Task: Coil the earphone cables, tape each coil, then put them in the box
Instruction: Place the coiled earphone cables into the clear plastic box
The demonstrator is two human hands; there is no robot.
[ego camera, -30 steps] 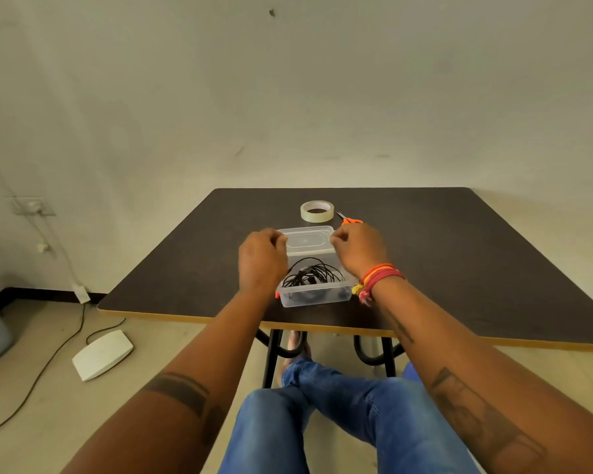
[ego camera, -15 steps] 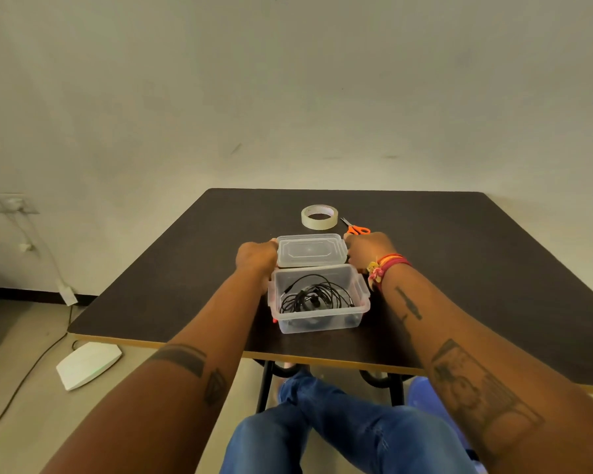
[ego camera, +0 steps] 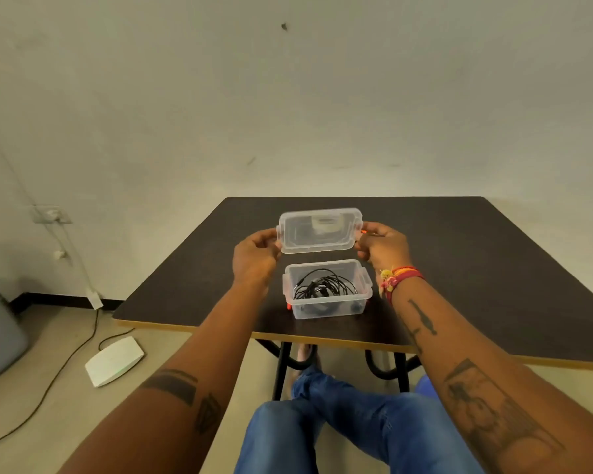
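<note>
A clear plastic box (ego camera: 365, 284) stands near the front edge of the dark table (ego camera: 493, 268), holding tangled black earphone cables (ego camera: 324, 287). Its clear lid (ego camera: 295, 239) is off the box and held upright above and behind it. My left hand (ego camera: 255, 256) grips the lid's left end, my right hand (ego camera: 384, 246) grips its right end. A roll of tape (ego camera: 326, 225) shows through the lid, lying on the table behind it. An orange tip of the scissors (ego camera: 364, 231) peeks out by my right fingers.
The table's front edge has a pale trim (ego camera: 220, 328). On the floor to the left lie a white flat device (ego camera: 114, 360) and a cable leading to a wall socket (ego camera: 50, 213). My knees in blue jeans sit under the table.
Both hands have lifted the lid off the table behind the box and raised it upright above the box. The box and cables have stayed in place.
</note>
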